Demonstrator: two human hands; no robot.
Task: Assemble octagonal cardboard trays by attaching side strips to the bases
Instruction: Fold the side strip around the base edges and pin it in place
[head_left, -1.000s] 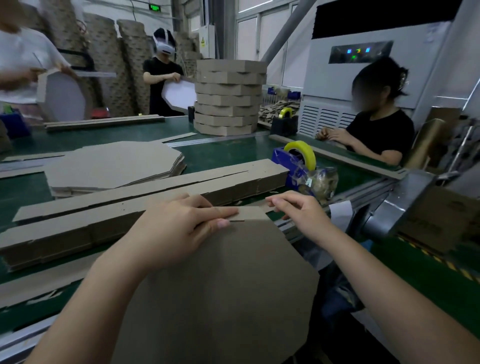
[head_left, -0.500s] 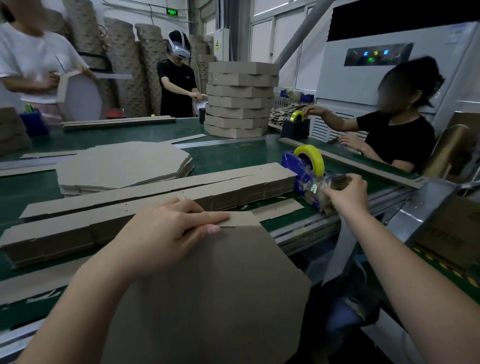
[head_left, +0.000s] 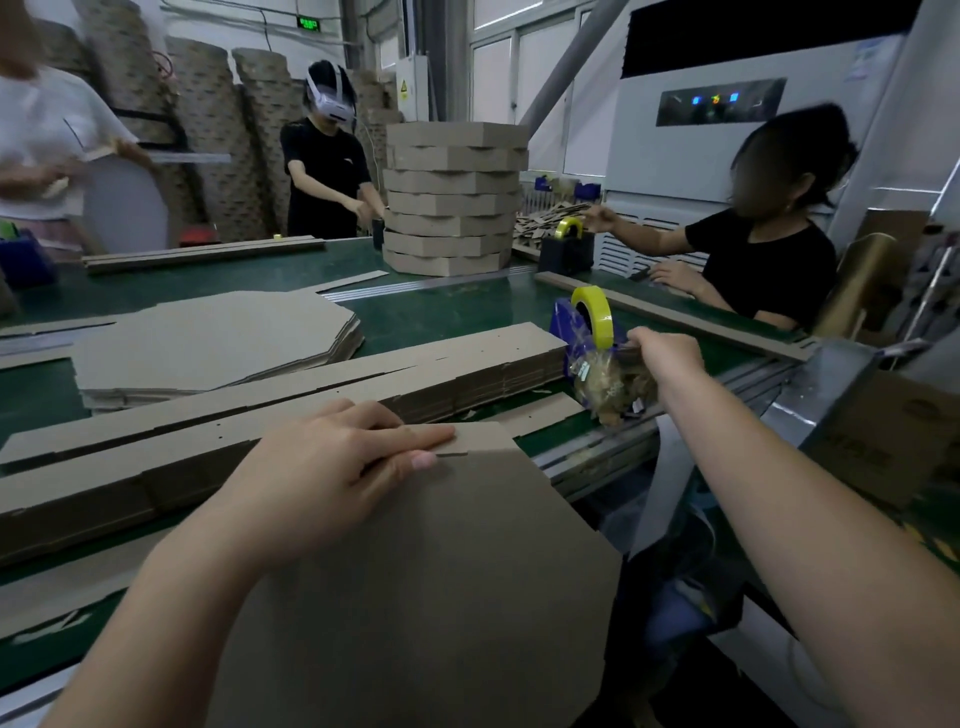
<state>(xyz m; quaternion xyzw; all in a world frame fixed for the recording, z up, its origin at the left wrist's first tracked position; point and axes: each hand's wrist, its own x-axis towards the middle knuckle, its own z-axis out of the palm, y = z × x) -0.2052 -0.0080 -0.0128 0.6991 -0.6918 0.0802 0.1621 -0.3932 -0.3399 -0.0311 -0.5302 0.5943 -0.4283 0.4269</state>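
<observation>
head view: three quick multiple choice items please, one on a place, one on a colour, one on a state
1. Where is the right hand?
A. at the near tape dispenser
B. on the stack of finished trays
C. flat on the green table

2. What colour is the tape roll on that dispenser?
A. red
B. yellow
C. white

3. What is the left hand doing?
A. hanging idle
B. holding scissors
C. pinching the top edge of the octagonal base

Answers:
1 A, the right arm stretches out and the hand sits right against the blue dispenser.
2 B, the roll on top of it is bright yellow.
3 C, the thumb and fingers close on the base's upper edge.
</observation>
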